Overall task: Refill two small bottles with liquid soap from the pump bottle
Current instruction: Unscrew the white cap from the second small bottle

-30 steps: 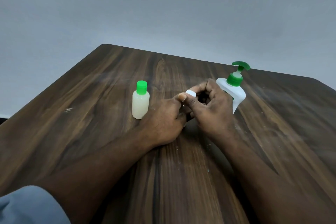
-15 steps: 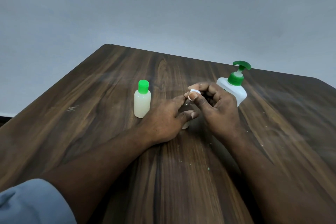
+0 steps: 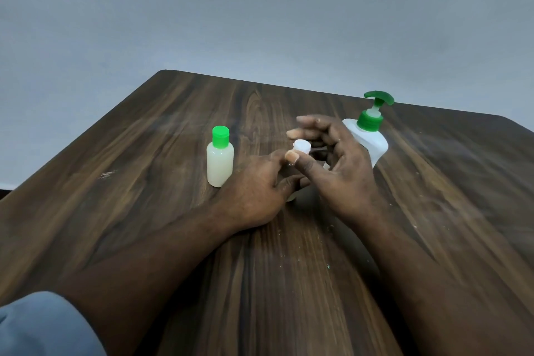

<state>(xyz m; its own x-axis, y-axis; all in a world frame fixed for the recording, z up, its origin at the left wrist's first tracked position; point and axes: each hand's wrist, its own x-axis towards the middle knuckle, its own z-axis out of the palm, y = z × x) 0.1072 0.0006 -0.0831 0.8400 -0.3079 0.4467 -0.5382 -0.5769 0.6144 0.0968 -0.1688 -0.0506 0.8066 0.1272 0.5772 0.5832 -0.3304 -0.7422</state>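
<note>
My left hand [image 3: 254,191] lies on the wooden table [image 3: 144,182] and is closed around a small bottle [image 3: 290,196]. My fingers hide almost all of this bottle; only a little of its base shows under the hand. My right hand [image 3: 344,170] is just beside it, at about 2 o'clock from the left one. Its thumb presses a small white cap [image 3: 302,146] against a bent finger, and the other fingers are spread and loose. The cap is a little above the hidden bottle. I cannot tell if the cap touches the bottle's neck.

The second small bottle [image 3: 220,163] stands upright at about 10 o'clock from my left hand, just beside the knuckles. It has a green cap [image 3: 220,137] on it and pale, milky liquid fills it nearly to the shoulder.

The pump bottle [image 3: 372,143] stands at 1 o'clock from my right hand, partly behind it. It is white, with a green collar and a green pump head [image 3: 379,97]. A grey-blue sleeve [image 3: 43,326] covers my left arm near the lower left corner.
</note>
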